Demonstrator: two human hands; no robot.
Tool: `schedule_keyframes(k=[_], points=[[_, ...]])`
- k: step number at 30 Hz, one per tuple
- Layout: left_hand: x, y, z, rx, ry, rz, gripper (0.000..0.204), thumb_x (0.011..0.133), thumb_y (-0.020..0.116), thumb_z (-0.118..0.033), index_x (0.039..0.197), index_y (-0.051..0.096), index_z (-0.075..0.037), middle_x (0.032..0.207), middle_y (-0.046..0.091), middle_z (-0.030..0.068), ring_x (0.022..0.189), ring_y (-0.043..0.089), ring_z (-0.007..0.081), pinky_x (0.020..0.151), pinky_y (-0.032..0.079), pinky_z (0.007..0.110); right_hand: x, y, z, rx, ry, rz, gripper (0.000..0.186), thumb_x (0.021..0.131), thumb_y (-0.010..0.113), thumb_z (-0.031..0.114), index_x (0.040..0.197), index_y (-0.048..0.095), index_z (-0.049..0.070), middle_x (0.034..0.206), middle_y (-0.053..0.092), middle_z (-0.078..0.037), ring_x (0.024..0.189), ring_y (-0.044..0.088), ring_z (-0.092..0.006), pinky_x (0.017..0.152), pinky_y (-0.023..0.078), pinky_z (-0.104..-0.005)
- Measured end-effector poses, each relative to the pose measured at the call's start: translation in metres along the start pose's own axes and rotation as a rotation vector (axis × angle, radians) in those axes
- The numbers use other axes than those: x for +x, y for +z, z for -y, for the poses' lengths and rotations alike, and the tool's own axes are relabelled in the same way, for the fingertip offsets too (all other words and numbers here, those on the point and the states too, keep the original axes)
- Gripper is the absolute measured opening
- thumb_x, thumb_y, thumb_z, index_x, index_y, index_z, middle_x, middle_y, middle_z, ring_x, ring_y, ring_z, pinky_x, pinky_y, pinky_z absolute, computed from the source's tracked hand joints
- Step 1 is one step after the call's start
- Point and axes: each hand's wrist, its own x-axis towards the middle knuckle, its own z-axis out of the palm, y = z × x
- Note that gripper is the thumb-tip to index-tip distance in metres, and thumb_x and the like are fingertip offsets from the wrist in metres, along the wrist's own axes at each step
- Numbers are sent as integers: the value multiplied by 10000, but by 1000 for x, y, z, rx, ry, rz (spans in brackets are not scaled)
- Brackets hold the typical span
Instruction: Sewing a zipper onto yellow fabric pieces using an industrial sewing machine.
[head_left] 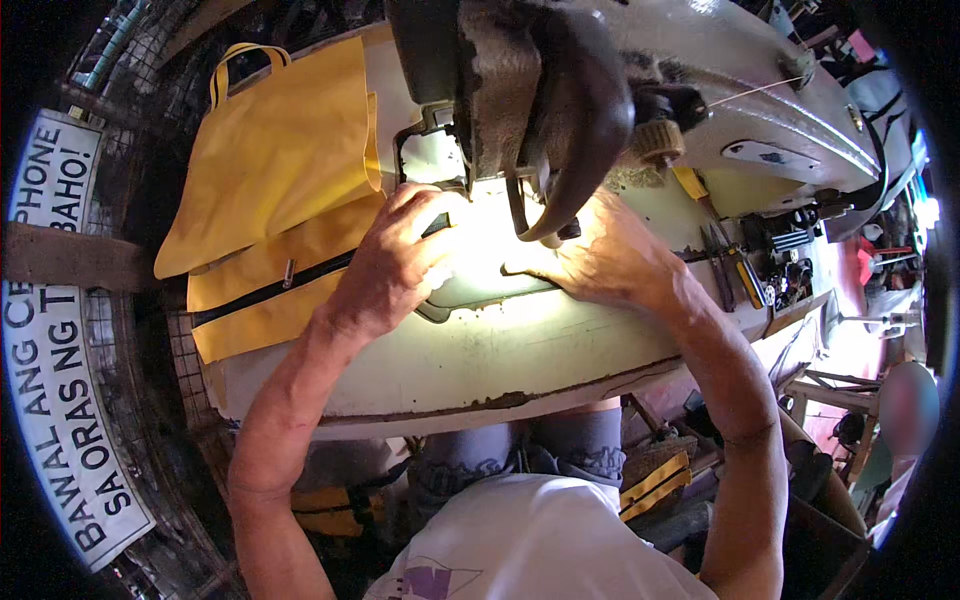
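Observation:
Under the sewing machine head (pixel 490 90) lies a flat panel with black edging (pixel 495 301). Strong lamp glare washes out its middle. My left hand (pixel 395 262) has its fingers curled on the panel's left side. On the other side, my right hand (pixel 610 255) holds the panel, its thumb pointing left along the surface; the machine and glare partly hide its other fingers. A dark curved machine part (pixel 595 120) hangs above this hand. The needle's contact with the panel is hidden by the light.
Left of my hands rest a yellow bag (pixel 275 160) with a handle and a yellow piece with a black zipper (pixel 270 292). A screwdriver (pixel 748 280) and a slim dark hand tool (pixel 718 265) lie at right. The table's curved front edge (pixel 500 402) is near my lap.

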Motion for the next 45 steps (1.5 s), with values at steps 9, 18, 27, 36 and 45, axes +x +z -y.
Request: schedule_keyframes(k=[9,18,27,36,45], points=[[2,-1,-2,19,-36,-4,229,752,675,-61,980,677,-29,1126,591,128,1087,549,326,968,473,425,-24,-3,12,-249,45,76,316,855,661,377,1041,706,126,988,643,-145,1102,556,-334,975,396,-490],[3,-2,-2,-12,-59,-7,232,746,654,-52,975,667,-20,1117,588,116,1100,554,312,963,480,422,-142,-48,36,-498,605,-436,457,963,587,129,1401,512,23,1507,415,-204,1415,367,-386,1147,310,-491],[4,-1,5,-32,-95,-25,293,709,711,-56,996,668,-16,1110,591,114,1097,554,307,990,463,418,-164,-123,5,-795,546,-589,416,1016,540,197,1389,517,14,1491,444,-184,1380,415,-327,1132,335,-447],[6,3,11,-63,-134,-26,344,691,745,-50,1028,685,-22,1079,607,113,1110,541,314,1003,450,419,-131,-322,-128,-945,438,-353,361,1006,565,267,1301,608,62,1379,567,-144,1277,528,-311,1069,407,-430],[5,4,15,-6,-140,-41,321,722,731,-87,1038,697,-43,1094,614,109,1116,536,304,983,445,415,-133,-362,-248,-934,576,84,360,1008,547,275,1235,622,6,1127,670,-191,970,666,-326,908,496,-386]])
